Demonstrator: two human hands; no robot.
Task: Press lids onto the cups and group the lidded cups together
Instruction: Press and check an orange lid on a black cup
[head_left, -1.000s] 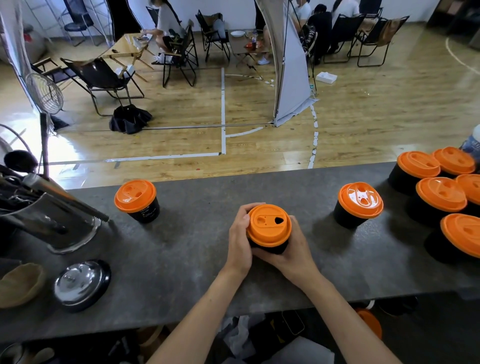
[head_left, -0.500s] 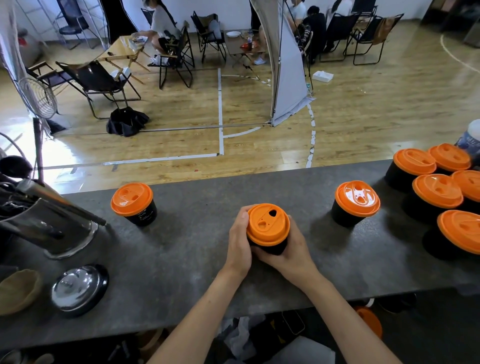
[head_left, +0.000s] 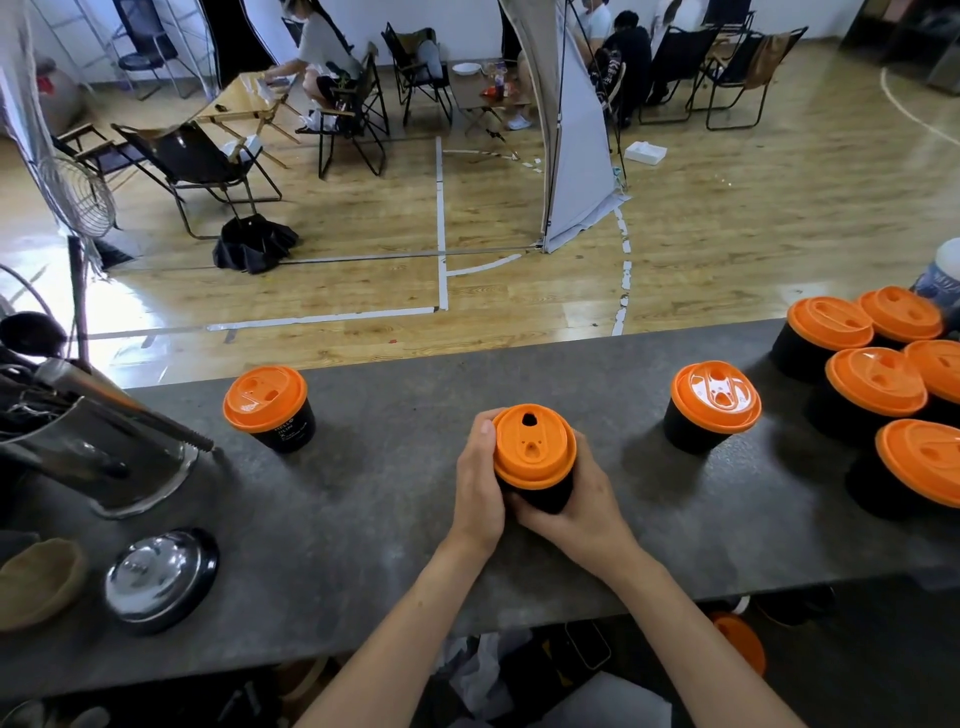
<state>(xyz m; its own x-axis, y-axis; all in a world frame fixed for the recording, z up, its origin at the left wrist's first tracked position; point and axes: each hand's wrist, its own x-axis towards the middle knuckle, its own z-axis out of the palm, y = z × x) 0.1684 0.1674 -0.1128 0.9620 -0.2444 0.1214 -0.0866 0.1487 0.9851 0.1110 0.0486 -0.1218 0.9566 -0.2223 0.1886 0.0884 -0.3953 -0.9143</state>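
A black cup with an orange lid (head_left: 534, 451) stands at the middle of the grey counter (head_left: 374, 519). My left hand (head_left: 480, 483) wraps its left side with the thumb at the lid's rim. My right hand (head_left: 576, 506) grips its right side and front. Another lidded cup (head_left: 269, 406) stands alone to the left. A third lidded cup (head_left: 710, 404) stands to the right. Several lidded cups (head_left: 878, 384) are grouped at the far right.
A metal holder with utensils (head_left: 98, 452) sits at the left edge. A round shiny lid (head_left: 158, 577) and a tan bowl (head_left: 39, 579) lie near the front left. An orange lid (head_left: 740, 642) lies below the counter. Chairs and people are far behind.
The cup in my hands has turned, so the lid's drinking hole has moved from the right side toward the far side. Both hands stay round it.
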